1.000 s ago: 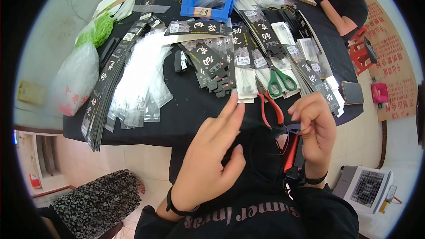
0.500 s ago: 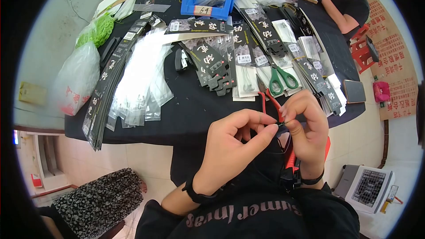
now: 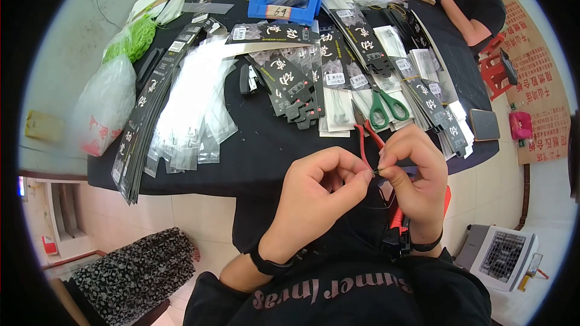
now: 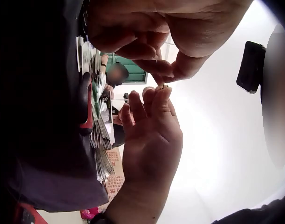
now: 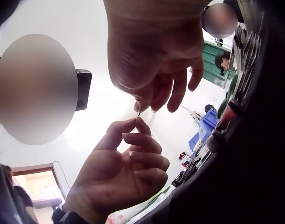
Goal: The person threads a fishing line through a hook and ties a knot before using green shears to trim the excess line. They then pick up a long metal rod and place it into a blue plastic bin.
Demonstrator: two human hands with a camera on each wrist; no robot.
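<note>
At the table's near edge, my left hand [image 3: 320, 196] and right hand [image 3: 418, 172] meet fingertip to fingertip. Between them is a small, thin dark piece [image 3: 376, 172], pinched by thumb and forefinger on each side; its exact kind is too small to tell. A fine line trails from it below the fingers. In the right wrist view the piece shows as a short sliver [image 5: 139, 114] between the two pinches. Red-handled pliers [image 3: 362, 145] lie just beyond the fingertips, beside green-handled scissors [image 3: 377, 111]. A red and black tool [image 3: 396, 220] sits below my right hand, partly hidden.
Black printed cards [image 3: 284, 81] and small labelled packets [image 3: 336, 108] cover the table's middle. Clear plastic sleeves [image 3: 190, 108] and a long card stack [image 3: 145, 115] lie left. A blue bin [image 3: 260, 0] stands behind, a phone [image 3: 484, 125] right. Another person [image 3: 471, 12] sits at far right.
My left hand, earlier outstretched and apart, has come right to the right hand and now pinches the small piece with it. The joined fingertips have since shifted slightly left.
</note>
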